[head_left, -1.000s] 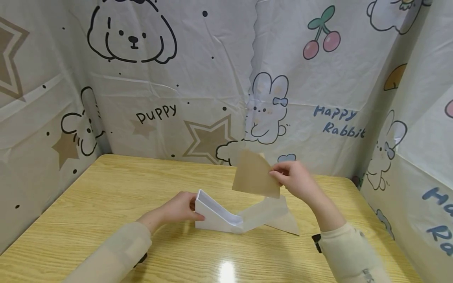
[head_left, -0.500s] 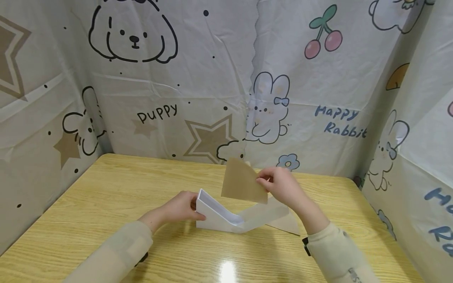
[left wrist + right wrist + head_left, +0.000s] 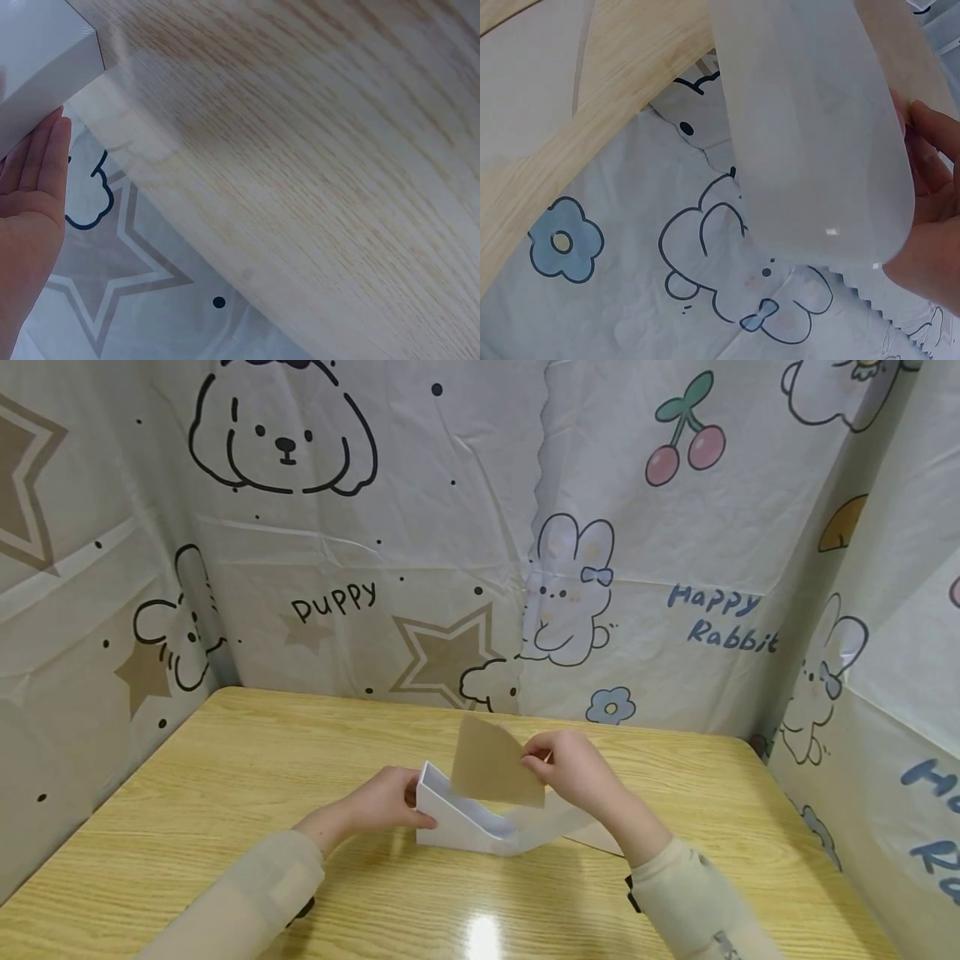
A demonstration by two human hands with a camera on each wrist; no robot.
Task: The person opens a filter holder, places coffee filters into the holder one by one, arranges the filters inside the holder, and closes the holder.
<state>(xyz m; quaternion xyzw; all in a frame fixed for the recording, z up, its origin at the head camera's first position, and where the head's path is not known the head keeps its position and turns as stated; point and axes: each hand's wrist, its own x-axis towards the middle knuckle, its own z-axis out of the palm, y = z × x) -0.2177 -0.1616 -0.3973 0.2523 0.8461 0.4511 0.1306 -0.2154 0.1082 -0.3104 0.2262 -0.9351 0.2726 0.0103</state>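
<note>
A white holder (image 3: 453,822) with a sloped open top stands on the table, a translucent lid (image 3: 551,821) slanting up from its low right end. My left hand (image 3: 382,802) grips the holder's tall left end, thumb on the near wall; in the left wrist view its fingers lie along the white box. Between thumb and fingers my right hand (image 3: 573,768) pinches a brown fan-shaped paper, like a coffee filter (image 3: 495,764), above the holder's opening. The right wrist view shows the lid in front of the paper, hiding part of it.
Another pale brown paper (image 3: 600,837) lies on the table to the right, partly hidden by the lid and right arm. The wooden table (image 3: 300,735) ends at a printed cloth curtain (image 3: 337,543) at the back and sides.
My right hand has moved left and down with the coffee filter, from above the lid to over the holder's opening. The left hand and holder have stayed in place.
</note>
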